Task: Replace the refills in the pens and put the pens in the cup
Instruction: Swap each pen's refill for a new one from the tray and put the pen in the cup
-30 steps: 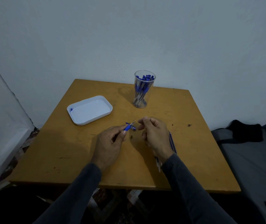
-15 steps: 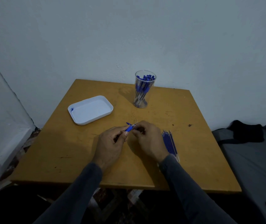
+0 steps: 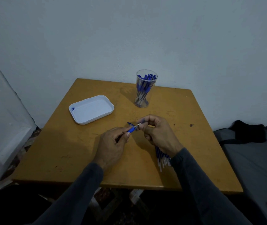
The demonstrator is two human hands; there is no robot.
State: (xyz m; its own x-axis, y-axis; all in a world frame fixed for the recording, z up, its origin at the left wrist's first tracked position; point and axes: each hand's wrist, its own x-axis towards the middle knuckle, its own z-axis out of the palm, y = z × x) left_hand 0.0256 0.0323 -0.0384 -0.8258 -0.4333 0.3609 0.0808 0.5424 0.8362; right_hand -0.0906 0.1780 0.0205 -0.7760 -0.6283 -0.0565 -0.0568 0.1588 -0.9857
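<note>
the left hand (image 3: 111, 146) is gripping the blue pen (image 3: 131, 129) low over the table (image 3: 64, 143), its tip pointing up toward the right hand (image 3: 158, 133), which is pinching a small piece at that tip (too small to name). half a second ago the right hand was sitting lower and closer; now it is covering the top of the refills (image 3: 162, 157). the cup (image 3: 144, 89) of pens is standing behind, with the white tray (image 3: 91, 109) to its left.

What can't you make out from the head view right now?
- Pen: barrel hidden inside the left hand; tip too small to read.
- Right hand: its curled fingers hide what it pinches.
- Refills: mostly under the right wrist.
- Cup: pen count unclear.
</note>
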